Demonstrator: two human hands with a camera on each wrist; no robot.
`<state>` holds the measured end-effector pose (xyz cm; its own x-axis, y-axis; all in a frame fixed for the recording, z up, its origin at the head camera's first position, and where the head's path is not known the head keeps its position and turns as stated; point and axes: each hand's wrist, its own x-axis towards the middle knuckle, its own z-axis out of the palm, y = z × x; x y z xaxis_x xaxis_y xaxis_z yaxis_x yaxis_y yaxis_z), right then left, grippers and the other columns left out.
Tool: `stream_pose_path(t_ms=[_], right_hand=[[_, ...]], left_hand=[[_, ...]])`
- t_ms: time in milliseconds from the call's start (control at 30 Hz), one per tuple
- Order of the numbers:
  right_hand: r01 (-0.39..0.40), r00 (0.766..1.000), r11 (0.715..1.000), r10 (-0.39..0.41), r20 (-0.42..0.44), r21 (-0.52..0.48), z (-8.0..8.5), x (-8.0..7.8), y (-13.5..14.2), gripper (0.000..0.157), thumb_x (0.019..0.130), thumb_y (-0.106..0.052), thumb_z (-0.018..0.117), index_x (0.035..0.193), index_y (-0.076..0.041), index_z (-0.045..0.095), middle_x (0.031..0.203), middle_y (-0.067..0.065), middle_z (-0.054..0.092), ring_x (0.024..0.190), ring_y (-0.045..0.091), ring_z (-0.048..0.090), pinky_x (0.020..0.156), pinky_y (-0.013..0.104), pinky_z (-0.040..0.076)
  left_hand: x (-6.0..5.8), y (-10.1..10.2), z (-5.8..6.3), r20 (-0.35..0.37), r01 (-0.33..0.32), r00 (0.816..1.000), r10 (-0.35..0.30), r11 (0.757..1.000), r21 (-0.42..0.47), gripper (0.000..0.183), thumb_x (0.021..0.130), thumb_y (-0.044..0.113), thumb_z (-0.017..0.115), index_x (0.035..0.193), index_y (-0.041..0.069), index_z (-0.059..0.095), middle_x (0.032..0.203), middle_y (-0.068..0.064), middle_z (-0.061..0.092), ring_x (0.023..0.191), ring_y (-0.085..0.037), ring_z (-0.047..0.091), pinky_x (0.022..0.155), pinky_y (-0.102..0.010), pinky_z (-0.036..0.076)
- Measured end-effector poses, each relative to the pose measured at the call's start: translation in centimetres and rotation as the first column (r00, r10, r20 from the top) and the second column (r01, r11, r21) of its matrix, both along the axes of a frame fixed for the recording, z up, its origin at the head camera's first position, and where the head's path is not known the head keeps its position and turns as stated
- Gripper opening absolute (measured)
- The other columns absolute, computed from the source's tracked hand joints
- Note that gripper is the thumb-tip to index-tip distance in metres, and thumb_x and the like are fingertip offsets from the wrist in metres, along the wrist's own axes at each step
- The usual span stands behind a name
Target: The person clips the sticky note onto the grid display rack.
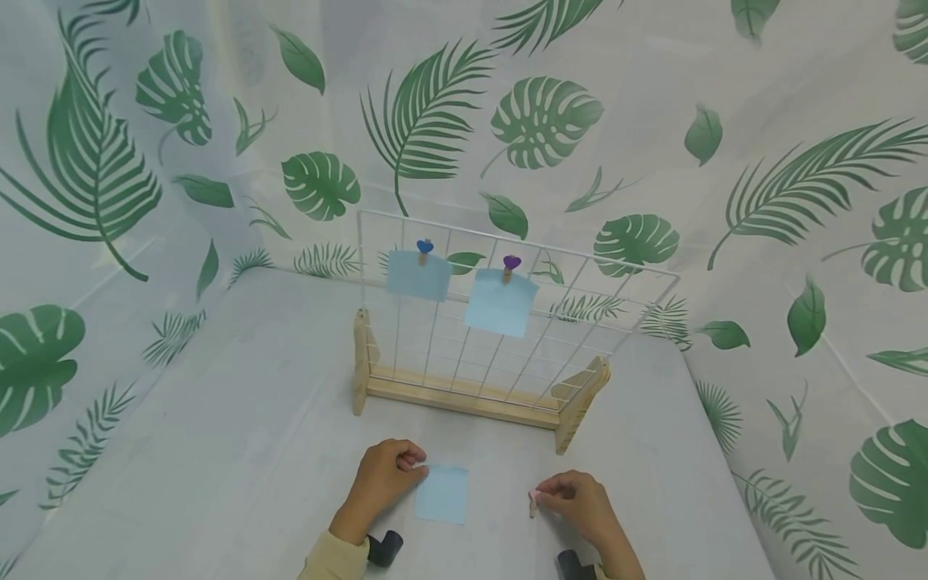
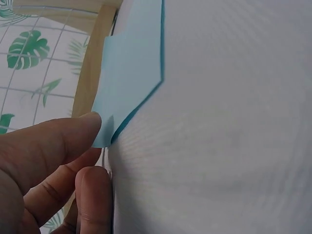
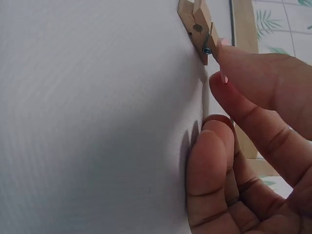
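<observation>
A light blue paper square (image 1: 441, 494) lies at the front of the table, its corner between the thumb and index finger of my left hand (image 1: 386, 474). In the left wrist view the paper (image 2: 130, 63) is slightly lifted near the thumb (image 2: 68, 136). To the right, my right hand (image 1: 580, 501) pinches a small wooden clothespin (image 1: 532, 509) by its pink decorated end. The clothespin's wood and metal spring (image 3: 207, 49) show in the right wrist view, close to the table surface.
Behind the hands stands a white wire grid (image 1: 464, 354) on a wooden base (image 1: 464, 403). Two blue papers hang on it, the left one (image 1: 413, 278) by a blue-heart clothespin (image 1: 424, 248), the right one (image 1: 500, 306) by a purple-heart clothespin (image 1: 511, 264). Leaf-patterned curtains surround the white table (image 1: 239, 419).
</observation>
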<state>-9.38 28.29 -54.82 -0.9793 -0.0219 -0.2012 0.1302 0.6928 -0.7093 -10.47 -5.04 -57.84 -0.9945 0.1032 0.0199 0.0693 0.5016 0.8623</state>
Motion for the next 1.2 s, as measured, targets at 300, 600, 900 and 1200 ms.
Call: stream_pose_path(t_ms=[300,600,900,1200], right_hand=[[-0.009,1.000,1.000,0.009,0.010,-0.022,-0.4,0.0,0.4,0.011,0.088,-0.011,0.089,0.090,-0.004,0.080,0.090,0.001,0.068,0.081,0.015,0.059,0.067,0.024,0.049],[-0.096,0.993,0.987,0.103,0.052,-0.128,-0.1,-0.1,1.0,0.013,0.093,-0.012,0.085,0.094,-0.001,0.077,0.092,0.002,0.074,0.083,0.017,0.063,0.069,0.025,0.051],[-0.085,0.993,0.975,0.100,0.063,-0.207,0.0,-0.1,1.1,0.013,0.095,-0.008,0.081,0.097,0.003,0.075,0.099,0.010,0.078,0.084,0.017,0.064,0.069,0.027,0.049],[-0.005,0.996,0.963,0.028,0.081,-0.269,-0.1,0.3,1.3,0.016,0.098,-0.010,0.079,0.099,0.004,0.072,0.099,0.009,0.078,0.089,0.018,0.069,0.076,0.028,0.053]], left_hand=[[-0.1,0.0,-0.1,0.007,0.009,1.000,-0.009,1.000,-0.016,0.009,0.087,0.010,0.088,0.092,0.008,0.081,0.085,0.003,0.065,0.076,-0.008,0.060,0.070,-0.024,0.052],[0.0,0.0,0.3,0.001,0.003,1.000,-0.002,1.000,-0.010,0.007,0.086,0.008,0.087,0.087,0.011,0.081,0.081,0.005,0.062,0.073,-0.006,0.056,0.069,-0.024,0.049],[0.0,0.1,0.4,-0.021,0.001,1.000,-0.001,1.000,-0.019,0.009,0.087,0.007,0.087,0.083,0.011,0.080,0.079,0.005,0.062,0.072,-0.006,0.054,0.068,-0.024,0.047],[0.0,0.0,0.8,0.038,0.032,0.999,-0.030,0.999,-0.033,0.006,0.093,0.010,0.083,0.089,0.012,0.079,0.084,0.005,0.068,0.077,-0.009,0.057,0.072,-0.026,0.050]])
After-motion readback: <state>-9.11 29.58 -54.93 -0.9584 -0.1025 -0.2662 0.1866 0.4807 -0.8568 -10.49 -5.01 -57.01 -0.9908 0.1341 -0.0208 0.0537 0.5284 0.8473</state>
